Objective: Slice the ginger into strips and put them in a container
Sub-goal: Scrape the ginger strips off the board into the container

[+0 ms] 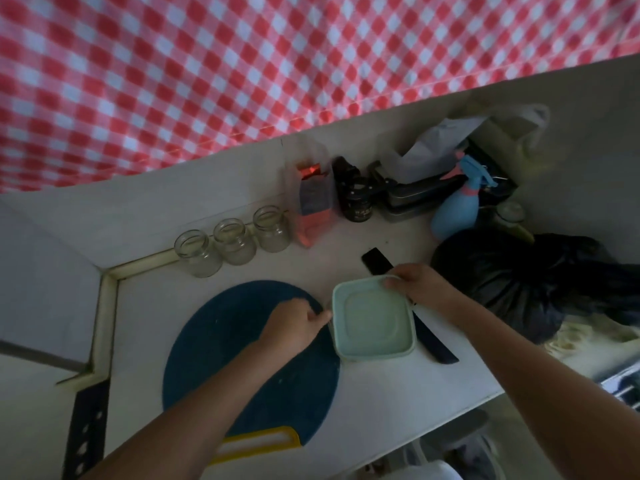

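Note:
A pale green square container [373,318] with its lid on sits on the white counter, just right of a round dark blue cutting board [221,341] with a yellow handle. My left hand [298,325] rests on the board's right edge, fingers curled against the container's left side. My right hand [417,282] grips the container's far right corner. A black knife [434,341] lies under and behind the container, its handle showing beyond my right hand. No ginger is visible.
Three empty glass jars [232,240] stand behind the board. Behind them are a red packet [313,202], a dark jar [356,199], a blue spray bottle [457,206] and a black plastic bag [519,285] at right. The counter's front edge runs at lower right.

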Action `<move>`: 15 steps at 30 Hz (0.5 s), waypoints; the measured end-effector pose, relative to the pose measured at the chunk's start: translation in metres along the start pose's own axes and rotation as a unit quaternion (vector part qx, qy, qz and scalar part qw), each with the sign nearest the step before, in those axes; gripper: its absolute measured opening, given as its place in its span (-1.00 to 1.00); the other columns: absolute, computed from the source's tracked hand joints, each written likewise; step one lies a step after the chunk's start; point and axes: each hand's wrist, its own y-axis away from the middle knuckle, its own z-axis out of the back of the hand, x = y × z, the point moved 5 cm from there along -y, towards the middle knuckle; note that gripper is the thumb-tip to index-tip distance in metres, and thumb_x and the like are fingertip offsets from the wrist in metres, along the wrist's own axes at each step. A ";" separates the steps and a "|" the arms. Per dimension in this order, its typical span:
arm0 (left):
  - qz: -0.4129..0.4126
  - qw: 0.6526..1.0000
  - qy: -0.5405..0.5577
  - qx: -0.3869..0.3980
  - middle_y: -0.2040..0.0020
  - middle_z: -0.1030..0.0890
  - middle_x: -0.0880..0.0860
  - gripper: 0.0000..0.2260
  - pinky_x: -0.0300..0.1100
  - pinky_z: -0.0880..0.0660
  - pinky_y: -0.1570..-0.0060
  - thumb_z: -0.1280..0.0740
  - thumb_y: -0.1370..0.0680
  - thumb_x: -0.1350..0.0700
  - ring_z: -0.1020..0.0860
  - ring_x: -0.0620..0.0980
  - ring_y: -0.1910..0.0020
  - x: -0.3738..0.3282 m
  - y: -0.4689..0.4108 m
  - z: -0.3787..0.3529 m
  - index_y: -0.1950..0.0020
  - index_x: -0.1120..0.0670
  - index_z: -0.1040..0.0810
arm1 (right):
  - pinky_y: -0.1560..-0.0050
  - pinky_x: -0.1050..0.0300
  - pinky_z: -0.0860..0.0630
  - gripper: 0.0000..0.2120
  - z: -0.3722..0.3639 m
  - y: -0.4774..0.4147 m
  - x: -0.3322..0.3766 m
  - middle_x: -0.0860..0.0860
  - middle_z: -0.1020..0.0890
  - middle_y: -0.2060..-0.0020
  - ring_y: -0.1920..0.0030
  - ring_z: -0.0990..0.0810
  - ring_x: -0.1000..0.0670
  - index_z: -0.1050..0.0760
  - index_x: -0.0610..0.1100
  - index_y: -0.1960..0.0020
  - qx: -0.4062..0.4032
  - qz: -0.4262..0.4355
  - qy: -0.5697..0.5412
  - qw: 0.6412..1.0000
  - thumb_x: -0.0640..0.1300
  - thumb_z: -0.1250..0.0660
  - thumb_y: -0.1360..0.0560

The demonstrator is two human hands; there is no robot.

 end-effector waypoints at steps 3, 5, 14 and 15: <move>0.086 0.983 0.133 0.096 0.24 -0.65 0.09 -0.59 -0.20 -0.61 0.25 -0.33 -0.53 -0.13 -0.65 -0.03 0.33 0.012 -0.003 -0.026 0.07 0.25 -0.58 | 0.20 0.47 -0.46 -0.89 -0.011 -0.005 -0.011 0.02 -0.65 0.17 0.22 -0.58 0.18 -0.63 -0.09 -0.02 -0.010 0.022 -0.010 1.000 -0.16 -0.41 -0.50; 0.099 0.969 0.193 0.118 0.21 -0.64 0.11 -0.63 -0.21 -0.61 0.23 -0.35 -0.53 -0.05 -0.66 0.00 0.28 0.013 -0.006 -0.038 -0.01 0.29 -0.58 | 0.14 0.48 -0.46 -0.85 -0.015 -0.006 -0.018 0.06 -0.65 0.14 0.13 -0.60 0.13 -0.64 -0.06 -0.05 -0.059 0.021 -0.023 0.998 -0.14 -0.44 -0.48; 0.107 0.962 0.231 0.100 0.27 -0.63 0.12 -0.84 -0.11 -0.61 0.05 -0.37 -0.53 0.19 -0.65 0.06 0.21 0.007 -0.016 -0.049 0.20 0.26 -0.57 | 0.05 0.26 -0.32 -0.69 -0.036 -0.004 -0.033 -0.14 -0.52 -0.18 -0.10 -0.55 -0.15 -0.48 -0.08 -0.33 -0.154 0.020 0.122 0.980 -0.07 -0.20 -0.61; 0.116 0.960 0.232 0.108 0.24 -0.63 0.14 -0.86 -0.13 -0.61 0.05 -0.36 -0.52 0.23 -0.64 0.06 0.20 0.005 -0.016 -0.049 0.21 0.25 -0.55 | 0.01 0.23 -0.36 -0.69 -0.037 -0.004 -0.032 -0.15 -0.52 -0.19 -0.12 -0.55 -0.17 -0.48 -0.08 -0.33 -0.157 0.026 0.131 0.979 -0.07 -0.18 -0.62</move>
